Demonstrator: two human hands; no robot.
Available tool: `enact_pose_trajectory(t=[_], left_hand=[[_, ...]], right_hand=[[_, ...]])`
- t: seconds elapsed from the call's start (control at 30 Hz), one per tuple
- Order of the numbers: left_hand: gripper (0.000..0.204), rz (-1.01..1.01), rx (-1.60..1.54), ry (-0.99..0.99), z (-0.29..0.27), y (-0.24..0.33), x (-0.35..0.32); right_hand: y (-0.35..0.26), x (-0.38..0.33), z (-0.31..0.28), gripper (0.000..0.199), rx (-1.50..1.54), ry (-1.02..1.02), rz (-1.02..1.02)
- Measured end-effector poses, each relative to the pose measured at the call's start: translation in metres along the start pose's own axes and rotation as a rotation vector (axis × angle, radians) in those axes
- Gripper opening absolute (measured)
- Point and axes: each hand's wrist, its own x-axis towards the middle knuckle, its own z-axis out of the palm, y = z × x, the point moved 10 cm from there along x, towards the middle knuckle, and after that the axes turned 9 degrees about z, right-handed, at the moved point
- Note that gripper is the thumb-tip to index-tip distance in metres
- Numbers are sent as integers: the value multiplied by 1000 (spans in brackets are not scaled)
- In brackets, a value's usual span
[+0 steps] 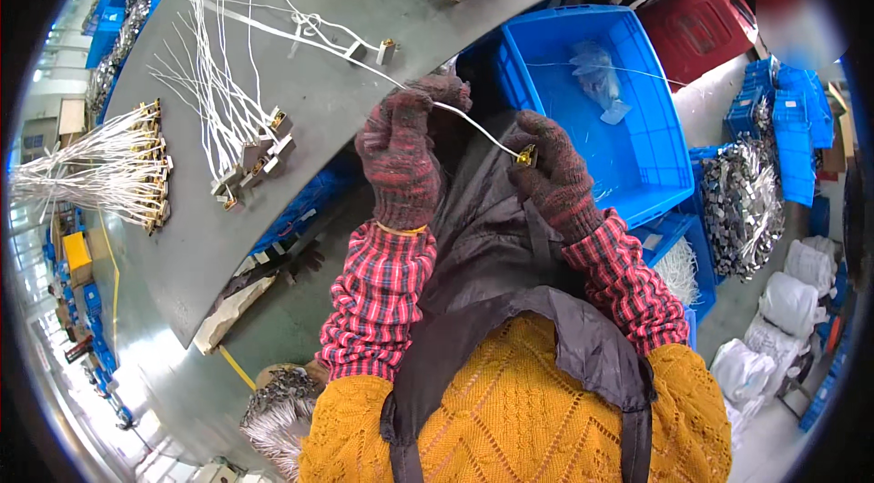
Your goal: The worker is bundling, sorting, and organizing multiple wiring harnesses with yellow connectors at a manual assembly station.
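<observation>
White wire (473,123) pinched in left hand (401,160) grip; right hand (555,175) grip closed on brass terminal (526,154).

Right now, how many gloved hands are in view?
2. The left hand pinches a white wire near the table edge; the right hand holds the wire's brass end beside the blue bin.

Gloved hands (401,155) (555,173) pinching white wire (473,123) over grey table (328,91)

Left hand (401,160) and right hand (555,175) in dark red-grey knitted gloves; red plaid shirt sleeves (378,301); mustard-yellow knitted sweater (519,401); black apron with shoulder straps (492,255)
</observation>
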Motion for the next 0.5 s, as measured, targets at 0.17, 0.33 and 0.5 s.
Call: enact_pose_trajectory(t=[0.17, 0.33, 0.5], left_hand=[[36, -18, 464, 7, -31, -13, -5], [32, 52, 323, -103, -30, -42, -13], [26, -134, -6, 77, -47, -29, 20]], right_hand=[[-12, 20, 25, 67, -112, -5, -22], [-54, 37, 41, 69, -315, 109, -340], [-25, 55, 57, 69, -119, -54, 45]])
